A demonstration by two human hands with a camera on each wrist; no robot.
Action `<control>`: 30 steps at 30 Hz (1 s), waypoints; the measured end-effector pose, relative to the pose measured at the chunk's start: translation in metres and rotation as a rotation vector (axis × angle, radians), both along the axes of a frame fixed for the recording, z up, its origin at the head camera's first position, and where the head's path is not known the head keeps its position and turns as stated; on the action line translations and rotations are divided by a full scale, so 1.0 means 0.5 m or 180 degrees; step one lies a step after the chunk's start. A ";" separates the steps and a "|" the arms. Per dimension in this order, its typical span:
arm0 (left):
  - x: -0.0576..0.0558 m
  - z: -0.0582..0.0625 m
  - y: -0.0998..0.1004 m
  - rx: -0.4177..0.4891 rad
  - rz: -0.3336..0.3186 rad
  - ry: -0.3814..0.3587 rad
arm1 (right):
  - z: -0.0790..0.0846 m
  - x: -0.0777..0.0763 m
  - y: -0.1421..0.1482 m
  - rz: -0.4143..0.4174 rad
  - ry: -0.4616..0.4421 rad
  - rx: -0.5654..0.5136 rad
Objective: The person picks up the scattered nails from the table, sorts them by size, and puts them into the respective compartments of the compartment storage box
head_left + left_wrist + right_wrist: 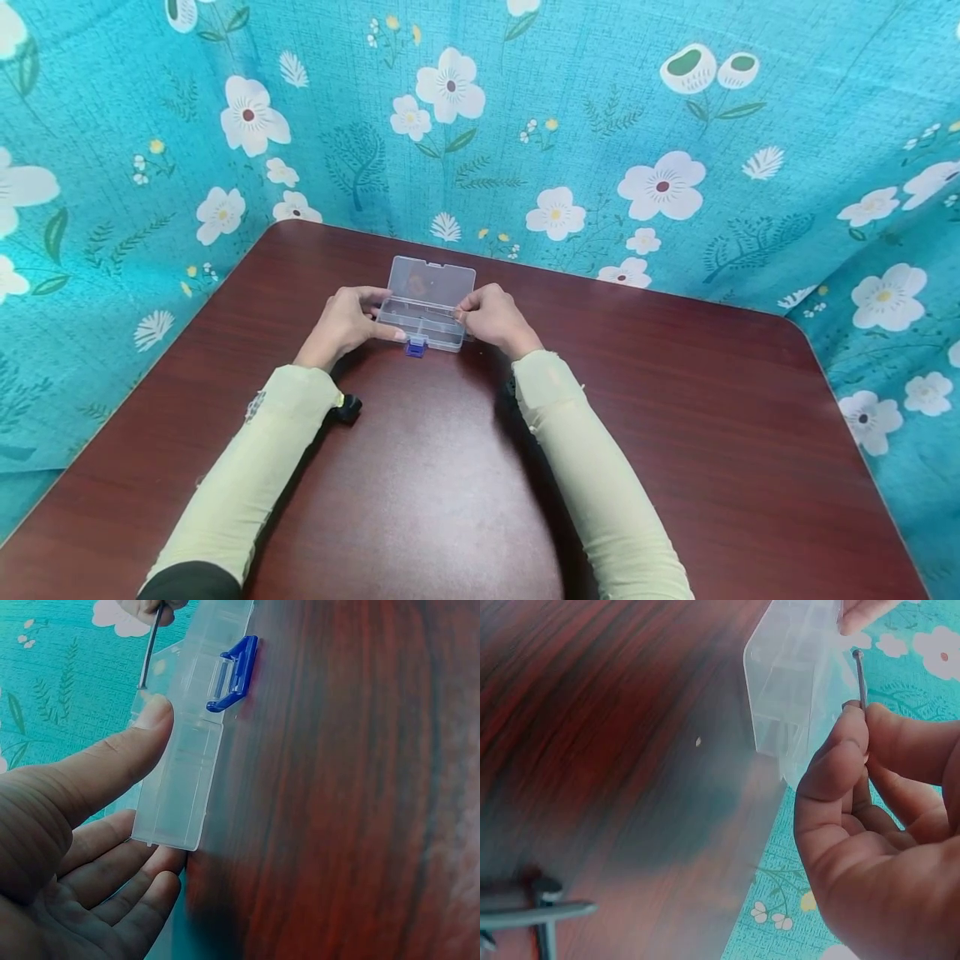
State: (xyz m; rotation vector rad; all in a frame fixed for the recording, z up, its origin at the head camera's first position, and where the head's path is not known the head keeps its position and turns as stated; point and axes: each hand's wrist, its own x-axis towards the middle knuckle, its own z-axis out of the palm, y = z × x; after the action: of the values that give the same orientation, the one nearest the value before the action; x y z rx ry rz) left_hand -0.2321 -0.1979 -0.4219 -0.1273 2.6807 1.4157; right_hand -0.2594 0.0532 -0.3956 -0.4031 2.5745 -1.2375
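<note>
Pale sleeves (618, 479) lie before the open clear box (423, 307) on the desk (705, 417); left hand (347, 323) grips the box's left end, right hand (497, 318) pinches a thin metal rod (862, 681) near its right end.

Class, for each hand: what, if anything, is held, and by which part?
Right hand: a thin rod, pinched near one end, the other sticking out. Left hand: the plastic box, gripped at its left end.

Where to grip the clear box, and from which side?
Likely grip the clear box by its left end, from the left: that short side suits a pinch across it. Open lid rises behind, blue latch juts in front, right hand crowds the right end.
</note>
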 end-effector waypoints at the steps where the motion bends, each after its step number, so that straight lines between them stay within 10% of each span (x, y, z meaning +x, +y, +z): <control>1: -0.001 -0.001 0.000 -0.0013 -0.0005 0.0005 | -0.001 -0.001 -0.002 0.0007 0.0032 0.0032; 30: 0.001 0.001 -0.002 -0.0024 -0.0026 -0.0015 | -0.001 -0.003 -0.011 -0.0184 0.0216 0.0379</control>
State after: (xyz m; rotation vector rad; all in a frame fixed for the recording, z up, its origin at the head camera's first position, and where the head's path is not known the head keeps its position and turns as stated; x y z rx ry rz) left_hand -0.2318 -0.1990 -0.4214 -0.1202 2.6799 1.4014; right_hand -0.2610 0.0475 -0.3961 -0.3545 2.7186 -1.0998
